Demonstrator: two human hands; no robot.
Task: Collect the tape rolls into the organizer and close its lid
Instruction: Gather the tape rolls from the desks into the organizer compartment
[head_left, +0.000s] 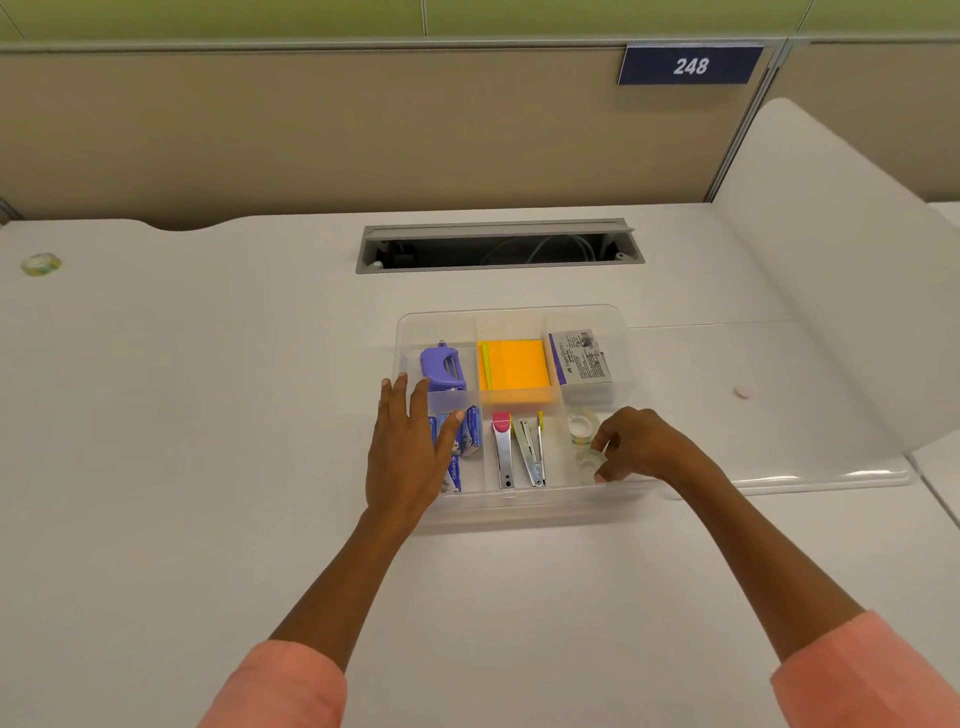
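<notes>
Our right hand (639, 447) sits in the organizer's (511, 506) near-right compartment, fingers (601, 442) pinched on a clear tape roll (589, 460); a second clear roll (581, 423) lies just behind it in the same compartment. Our left hand (408, 447) rests flat on the organizer's left wall, fingers spread, gripping nothing. A third tape roll (41, 264) remains near the tabletop's far-left edge, well apart from the organizer. The lid (810, 364) lies open to the right.

Risks, as we judge them: the far roll gets overlooked before closing. A roll left standing on edge could jam the lid. Clear rolls are slick and could slip.
</notes>
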